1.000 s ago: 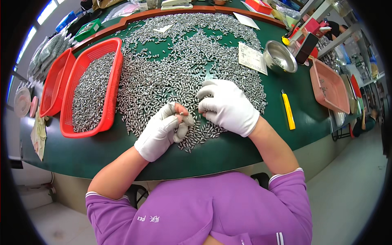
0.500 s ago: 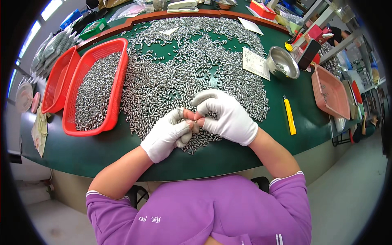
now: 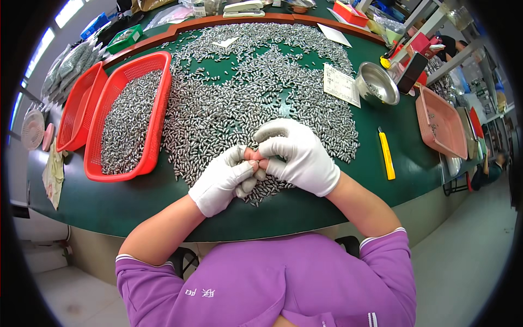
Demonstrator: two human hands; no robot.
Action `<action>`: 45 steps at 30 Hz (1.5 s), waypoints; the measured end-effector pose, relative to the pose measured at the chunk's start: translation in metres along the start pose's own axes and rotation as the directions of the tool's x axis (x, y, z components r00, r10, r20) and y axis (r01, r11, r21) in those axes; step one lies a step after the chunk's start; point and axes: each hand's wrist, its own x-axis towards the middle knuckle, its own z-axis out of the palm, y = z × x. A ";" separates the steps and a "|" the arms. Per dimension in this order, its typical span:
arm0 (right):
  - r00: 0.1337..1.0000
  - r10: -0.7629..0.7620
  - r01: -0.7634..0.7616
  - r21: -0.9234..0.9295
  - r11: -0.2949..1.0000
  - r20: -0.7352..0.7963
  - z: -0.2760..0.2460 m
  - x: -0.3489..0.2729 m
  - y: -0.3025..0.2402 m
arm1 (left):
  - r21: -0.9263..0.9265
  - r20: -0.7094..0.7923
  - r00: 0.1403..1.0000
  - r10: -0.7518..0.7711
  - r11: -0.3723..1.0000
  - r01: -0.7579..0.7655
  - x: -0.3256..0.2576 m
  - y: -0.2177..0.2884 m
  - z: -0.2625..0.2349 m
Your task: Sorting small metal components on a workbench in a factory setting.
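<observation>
Two red mesh baskets sit at bench left: the nearer red basket (image 3: pixel 128 122) is loaded with small silver metal pieces, the outer red basket (image 3: pixel 80 106) beside it looks mostly bare, contents hard to see. Steel bowl (image 3: pixel 377 83) at upper right holds a few of the same pieces; pink tray (image 3: pixel 440 122) further right, contents unclear. Green bench (image 3: pixel 180 201) is covered by a wide spread of loose metal pieces (image 3: pixel 256 92), running from the far edge down to the hands. Left hand (image 3: pixel 223 180) and right hand (image 3: pixel 299 155), both in white gloves with bare fingertips (image 3: pixel 256 163), meet at the near edge of the spread, fingertips pinched together on something small, seemingly one or more pieces; exact item too small to tell. Left hand curled, possibly cupping a few pieces; right hand arched over pile, fingers bent. Pieces lie under and just ahead of both hands. Yellow utility knife (image 3: pixel 386 154) lies right of the right hand, apart. Paper slip (image 3: pixel 341 85) rests on the pile near the bowl.
</observation>
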 end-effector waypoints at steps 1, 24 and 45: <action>0.997 -0.075 0.073 -0.068 0.995 -0.021 0.000 0.002 0.000 | -0.005 -0.012 1.000 -0.004 1.000 0.003 0.000 -0.001 -0.001; 0.989 -0.100 0.060 -0.330 0.942 -0.106 -0.013 -0.001 0.010 | -0.187 0.086 0.995 0.053 0.982 -0.036 0.003 -0.001 -0.006; 0.996 -0.022 -0.009 -0.352 0.936 -0.086 -0.005 0.009 -0.018 | -0.246 0.105 0.964 0.244 0.945 -0.213 0.007 0.001 -0.021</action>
